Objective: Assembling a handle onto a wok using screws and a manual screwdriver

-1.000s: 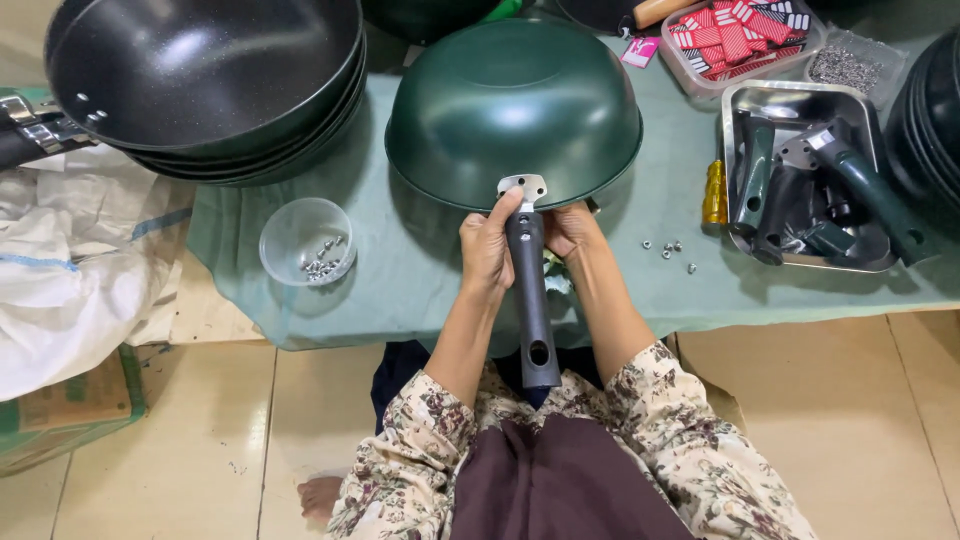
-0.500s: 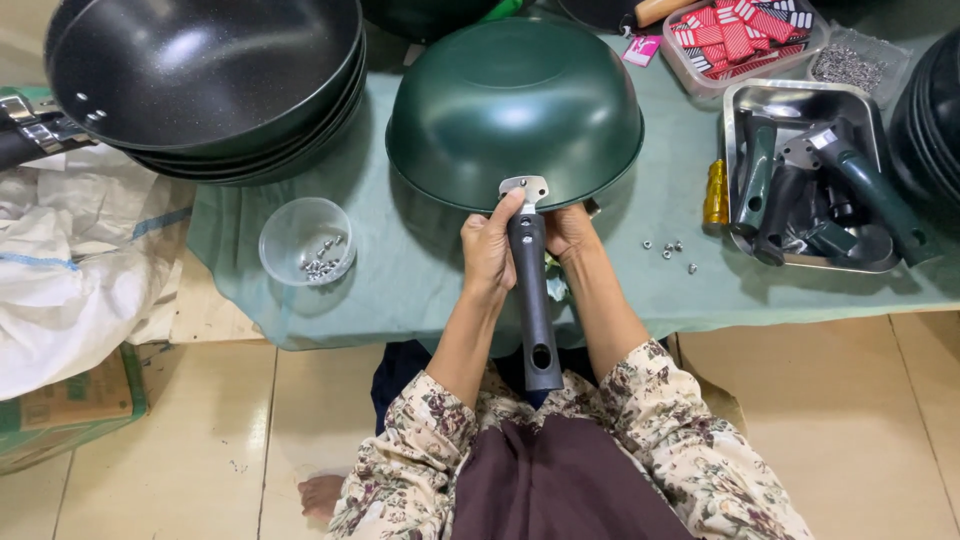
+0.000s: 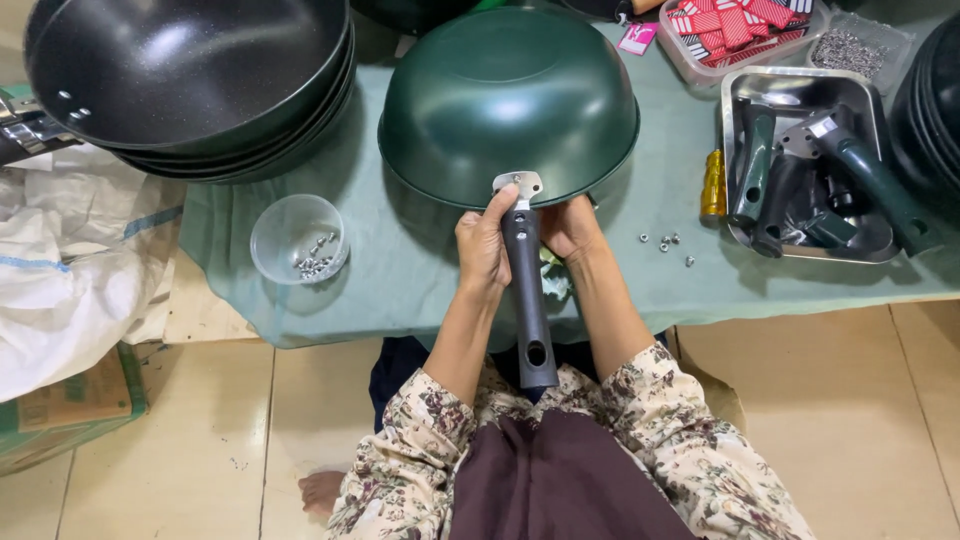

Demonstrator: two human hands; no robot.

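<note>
Nearest the body, a dark handle [image 3: 528, 300] runs from the lap up to a green wok [image 3: 508, 100] lying upside down on the green cloth-covered table [image 3: 420, 280]. The left hand [image 3: 484, 248] clasps the handle's upper end, thumb on the metal bracket [image 3: 518, 186]. The right hand [image 3: 570, 226] is cupped against the handle's other side; its grip cannot be told. To the left, a clear bowl [image 3: 297, 238] holds small screws. To the right, a steel tray [image 3: 810, 165] holds more green handles. Farther left, stacked black woks [image 3: 190, 80]; at the far edge, a clear tub [image 3: 745, 30] of red tags.
</note>
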